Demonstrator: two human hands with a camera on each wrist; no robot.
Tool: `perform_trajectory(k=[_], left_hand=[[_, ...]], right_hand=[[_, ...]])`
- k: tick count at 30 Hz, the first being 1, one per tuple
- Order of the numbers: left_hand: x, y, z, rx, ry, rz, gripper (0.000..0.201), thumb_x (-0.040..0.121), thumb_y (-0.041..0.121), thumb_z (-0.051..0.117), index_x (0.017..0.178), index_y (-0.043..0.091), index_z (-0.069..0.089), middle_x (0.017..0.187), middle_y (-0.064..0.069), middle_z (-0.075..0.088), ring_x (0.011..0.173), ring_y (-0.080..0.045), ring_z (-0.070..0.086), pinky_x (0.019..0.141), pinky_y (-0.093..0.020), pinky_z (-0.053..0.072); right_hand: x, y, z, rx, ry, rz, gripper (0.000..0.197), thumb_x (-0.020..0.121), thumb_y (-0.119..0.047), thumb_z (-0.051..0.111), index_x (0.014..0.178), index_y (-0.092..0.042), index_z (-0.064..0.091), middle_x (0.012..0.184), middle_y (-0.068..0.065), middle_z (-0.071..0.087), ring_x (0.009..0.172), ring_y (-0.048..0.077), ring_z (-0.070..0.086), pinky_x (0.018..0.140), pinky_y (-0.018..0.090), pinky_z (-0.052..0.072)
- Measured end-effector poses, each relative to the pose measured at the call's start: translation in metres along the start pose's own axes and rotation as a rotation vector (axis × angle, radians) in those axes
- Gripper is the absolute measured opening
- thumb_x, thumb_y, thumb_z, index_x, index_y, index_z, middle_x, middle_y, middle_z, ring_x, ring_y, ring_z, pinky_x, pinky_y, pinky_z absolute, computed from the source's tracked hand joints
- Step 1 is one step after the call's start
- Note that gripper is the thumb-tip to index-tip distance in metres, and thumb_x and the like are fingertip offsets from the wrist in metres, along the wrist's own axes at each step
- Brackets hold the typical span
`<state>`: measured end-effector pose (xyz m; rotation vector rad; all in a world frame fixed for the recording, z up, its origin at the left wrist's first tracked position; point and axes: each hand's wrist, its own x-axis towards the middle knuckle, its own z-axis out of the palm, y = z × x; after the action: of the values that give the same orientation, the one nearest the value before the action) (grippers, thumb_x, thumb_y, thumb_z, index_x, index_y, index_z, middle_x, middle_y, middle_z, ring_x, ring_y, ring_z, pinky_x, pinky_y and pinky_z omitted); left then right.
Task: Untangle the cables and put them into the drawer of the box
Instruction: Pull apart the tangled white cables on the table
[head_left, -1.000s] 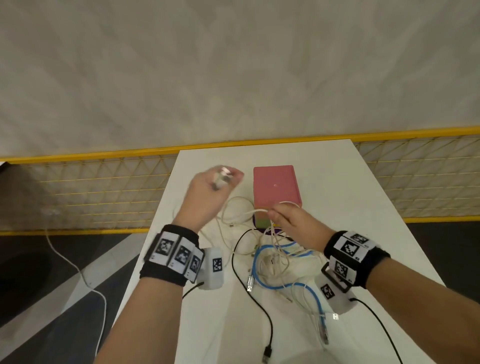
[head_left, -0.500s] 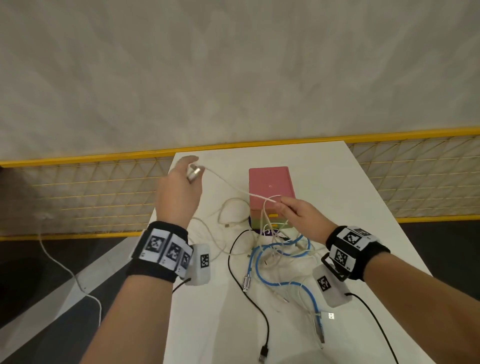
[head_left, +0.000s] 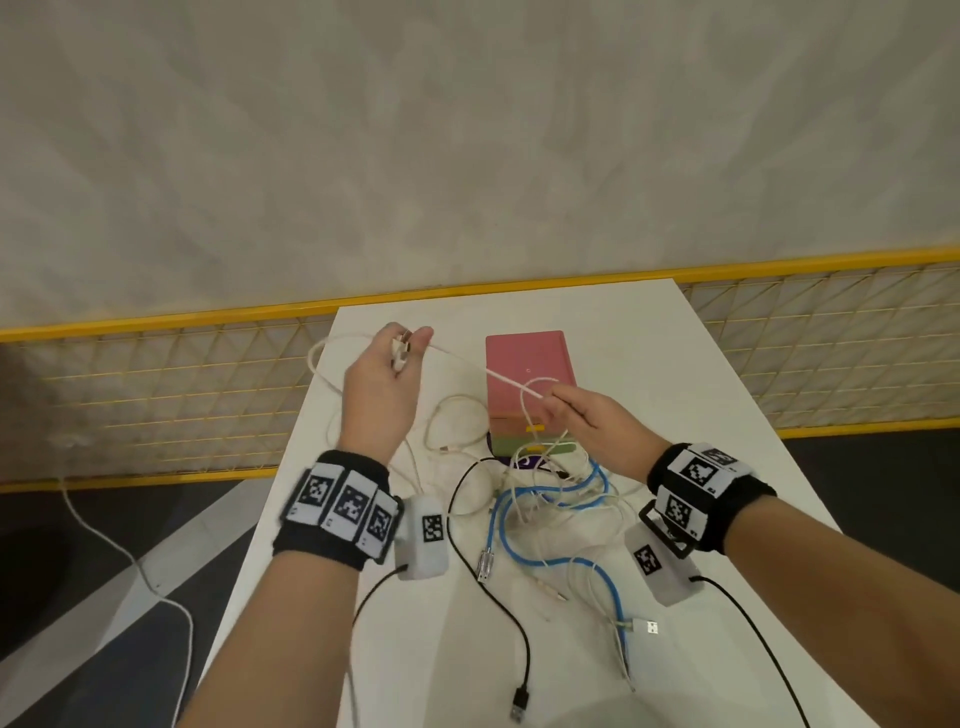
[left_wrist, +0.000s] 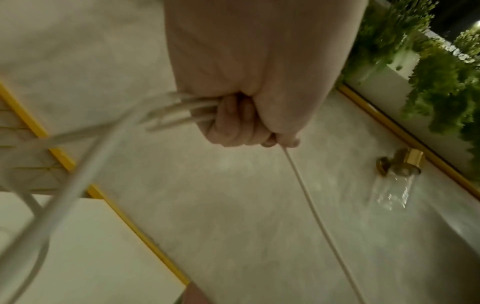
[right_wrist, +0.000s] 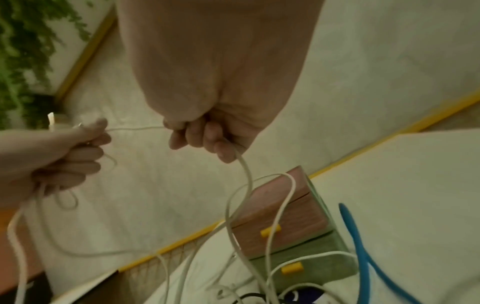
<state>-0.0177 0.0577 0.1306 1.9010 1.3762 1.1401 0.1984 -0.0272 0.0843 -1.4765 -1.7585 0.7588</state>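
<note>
cable (head_left: 457, 359), white, now runs taut between both hands; half a second ago it sagged. left hand (head_left: 376, 387) has swung further from the box (head_left: 527, 364), fingers (left_wrist: 233, 123) curled round gathered loops; right hand (head_left: 597, 426) fingers (right_wrist: 207, 139) pinch the strand. below the right fingers the tangle (head_left: 550, 499) lies on the table (head_left: 675, 364), drawers shut. one cable seems nearly freed.

Both forearms are showing bare, no sleeves. Each wrist is wearing a black band (head_left: 332, 512) carrying white square-code tags. A white camera pod (head_left: 423, 538) with its own code tag is hanging off each band, trailing a thin black lead (head_left: 374, 592).
</note>
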Motion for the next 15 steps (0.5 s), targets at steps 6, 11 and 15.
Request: perform_trajectory(k=[6,11,15], left_hand=[[-0.015,0.003,0.01,0.165,-0.103,0.148,0.029,0.098,0.041,0.049,0.126,0.034,0.053,0.077,0.0,0.066,0.06,-0.018,0.058,0.058,-0.028,0.045],[-0.032,0.015,0.032,0.129,-0.418,0.16,0.017,0.097,0.041,0.052,0.087,0.028,0.056,0.051,0.014,0.053,0.048,-0.004,0.046,0.049,-0.019,0.032],[-0.02,0.017,0.017,0.029,-0.11,0.163,0.021,0.095,0.039,0.056,0.087,0.019,0.056,0.058,0.003,0.053,0.046,-0.007,0.041,0.047,-0.027,0.036]], right_hand=[[0.007,-0.006,0.007,-0.035,0.023,-0.021,0.025,0.1,-0.019,0.039,0.079,-0.015,0.051,0.068,-0.001,0.051,0.062,0.008,0.046,0.062,0.023,0.039],[0.011,-0.024,0.01,-0.021,-0.007,-0.096,0.021,0.101,-0.02,0.038,0.086,-0.016,0.052,0.073,-0.001,0.055,0.067,0.011,0.052,0.068,0.025,0.045],[0.009,-0.018,0.004,-0.019,0.005,-0.056,0.023,0.102,-0.015,0.036,0.083,-0.008,0.048,0.069,-0.009,0.049,0.064,0.003,0.054,0.063,0.013,0.041]])
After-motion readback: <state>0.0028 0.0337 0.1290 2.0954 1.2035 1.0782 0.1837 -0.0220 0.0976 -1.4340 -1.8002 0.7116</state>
